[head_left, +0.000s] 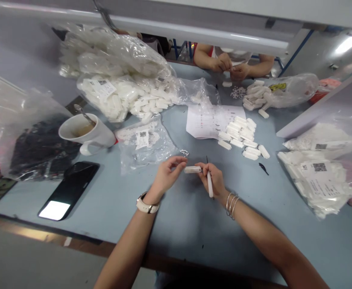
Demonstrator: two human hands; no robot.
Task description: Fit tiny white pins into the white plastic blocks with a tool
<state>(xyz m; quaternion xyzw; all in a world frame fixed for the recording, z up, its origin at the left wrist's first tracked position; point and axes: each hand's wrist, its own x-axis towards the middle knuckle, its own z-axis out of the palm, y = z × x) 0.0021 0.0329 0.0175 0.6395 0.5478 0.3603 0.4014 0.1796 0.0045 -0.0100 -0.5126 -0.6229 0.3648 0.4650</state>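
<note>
Over the table in front of me, a small oblong white plastic casing [191,169] lies level between my hands. My right hand [213,180] is closed, its fingertips gripping the casing's right end. The same hand also holds a slim white-handled tool [209,184], with a thin dark tip pointing away from me. My left hand [169,173] is pinched at the casing's left end; whether it grips the casing or a tiny part is unclear. Just beyond my left fingertips lie several tiny white parts [184,153]. A pile of similar white casings [239,132] rests further right, partly on a printed sheet [202,122].
Left are a mug [87,132] with a spoon, a phone [69,190] and a bag of dark pieces [40,144]. Bags of white parts [112,96] fill the back left; another labelled bag [317,180] lies right. A black scrap [263,168] sits nearby. Opposite, a co-worker's hands [232,68] work.
</note>
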